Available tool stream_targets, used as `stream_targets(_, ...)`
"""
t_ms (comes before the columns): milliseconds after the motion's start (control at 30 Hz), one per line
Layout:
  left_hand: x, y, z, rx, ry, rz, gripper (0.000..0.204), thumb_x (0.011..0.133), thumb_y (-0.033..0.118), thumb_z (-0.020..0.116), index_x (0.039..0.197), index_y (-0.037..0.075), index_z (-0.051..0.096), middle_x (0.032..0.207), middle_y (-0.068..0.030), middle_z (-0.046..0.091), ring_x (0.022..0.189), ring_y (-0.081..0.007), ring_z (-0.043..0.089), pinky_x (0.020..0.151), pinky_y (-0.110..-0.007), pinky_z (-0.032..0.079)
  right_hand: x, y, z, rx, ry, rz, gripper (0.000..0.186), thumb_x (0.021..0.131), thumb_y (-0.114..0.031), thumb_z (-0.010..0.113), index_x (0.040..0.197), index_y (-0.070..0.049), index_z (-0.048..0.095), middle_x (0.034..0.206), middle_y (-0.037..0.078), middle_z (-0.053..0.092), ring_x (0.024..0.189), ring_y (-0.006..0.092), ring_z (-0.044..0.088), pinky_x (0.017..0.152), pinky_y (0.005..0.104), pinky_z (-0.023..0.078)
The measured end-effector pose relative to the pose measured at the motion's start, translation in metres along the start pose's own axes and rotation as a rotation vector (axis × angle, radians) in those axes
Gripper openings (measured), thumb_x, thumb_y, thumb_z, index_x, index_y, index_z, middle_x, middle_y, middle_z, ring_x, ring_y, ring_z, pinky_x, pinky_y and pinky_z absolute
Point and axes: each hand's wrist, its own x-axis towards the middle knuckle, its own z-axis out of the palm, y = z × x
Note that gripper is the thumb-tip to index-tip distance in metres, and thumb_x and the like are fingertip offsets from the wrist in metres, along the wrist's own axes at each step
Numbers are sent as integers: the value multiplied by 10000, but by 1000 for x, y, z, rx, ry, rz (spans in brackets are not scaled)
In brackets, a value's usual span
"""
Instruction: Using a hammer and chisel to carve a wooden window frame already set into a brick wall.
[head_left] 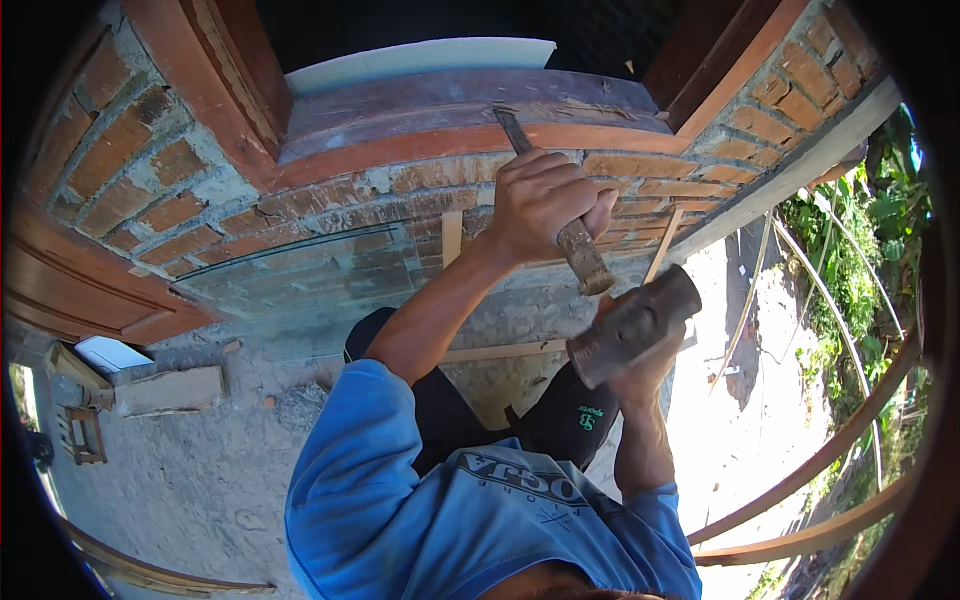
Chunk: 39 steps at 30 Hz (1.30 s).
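Note:
My left hand [543, 198] is closed round a chisel [512, 128]. The chisel's blade tip meets the wooden window sill [390, 110], where small splinters lie, and its worn butt end sticks out below my fist toward me. Just below and to the right of that butt, apart from it, is the heavy metal head of a club hammer [635, 328]. My right hand [650, 378] is closed on the hammer, partly behind its head. The hammer's handle is mostly hidden.
A brick wall [410, 180] runs under the reddish window frame [350, 163]. A glass pane [300, 285] leans against it at left. A white sheet [430, 62] lies behind the sill. Wood scraps [170, 392] rest on the concrete floor at left; bent strips [815, 455] and plants are at right.

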Motion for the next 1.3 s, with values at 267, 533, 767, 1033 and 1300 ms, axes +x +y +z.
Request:
stream_targets(267,72,-10,9,-165,163,-398,361,858,110,692,559,29,508,498,-40,429,459,-89,403,448,-290,333,-30,-33,-49,360,97,37,192,973,-83,545,856,-27,404,748,195,629,708,256,674,751,408,577)
stream_targets(533,15,23,18,35,99,-32,358,748,90,703,501,83,444,460,-56,433,410,-184,425,428,-323,338,-31,-26,-45,381,201,43,226,960,-112,567,826,-28,406,658,174,597,570,227,617,668,408,583)
stream_targets(767,22,20,26,-2,122,-78,341,720,70,712,504,88,449,460,-48,434,402,-192,418,428,-323,325,-17,-32,-38,605,301,-56,238,943,-113,585,823,-45,392,626,154,557,533,175,512,511,313,446)
stream_targets(1033,23,13,34,12,154,-49,373,712,50,715,502,98,411,458,-50,418,389,-184,397,415,-322,300,-7,39,-12,57,172,-97,239,842,-108,678,963,-42,483,692,126,577,596,233,573,598,330,488)
stream_targets(1300,11,1,24,17,102,-49,399,724,38,723,505,93,394,457,-54,377,393,-209,358,412,-332,272,0,-10,-43,247,102,6,168,958,-187,492,893,-51,419,671,88,556,594,186,571,604,340,522)
